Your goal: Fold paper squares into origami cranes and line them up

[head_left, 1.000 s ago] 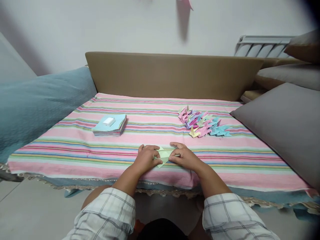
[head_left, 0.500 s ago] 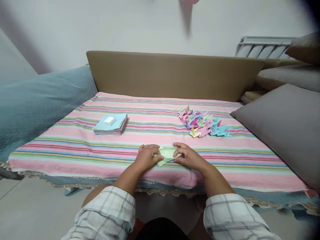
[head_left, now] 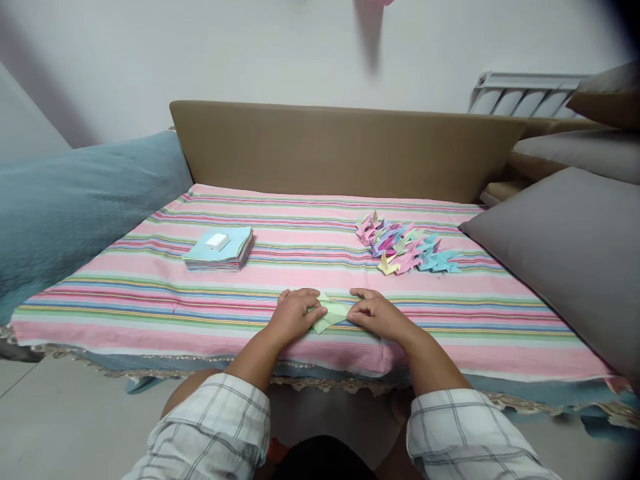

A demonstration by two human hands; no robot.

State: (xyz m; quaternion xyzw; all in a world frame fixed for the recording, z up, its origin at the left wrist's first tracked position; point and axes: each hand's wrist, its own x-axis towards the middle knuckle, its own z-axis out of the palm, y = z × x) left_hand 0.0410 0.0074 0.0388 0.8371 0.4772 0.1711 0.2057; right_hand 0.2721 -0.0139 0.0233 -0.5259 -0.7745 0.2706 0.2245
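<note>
Between my hands, near the front edge of the striped cloth, lies a partly folded sheet of light green paper [head_left: 331, 316]. My left hand [head_left: 296, 313] pinches its left part, thumb on top. On the other side, my right hand [head_left: 376, 313] grips the paper's right tip between thumb and fingers. Both hands rest low, close to the cloth, and the fingers cover the ends of the paper.
A stack of coloured paper [head_left: 220, 252] with a small white block [head_left: 218, 241] on top sits to the left. Several folded paper cranes [head_left: 400, 247] lie in rows at the right. A grey cushion [head_left: 565, 260] borders the striped cloth [head_left: 295, 267]; a brown backrest [head_left: 345, 150] stands behind.
The green paper's raised upper layer has flattened and its right end has narrowed to a point. My right fingers have closed at that tip; my left hand has barely moved.
</note>
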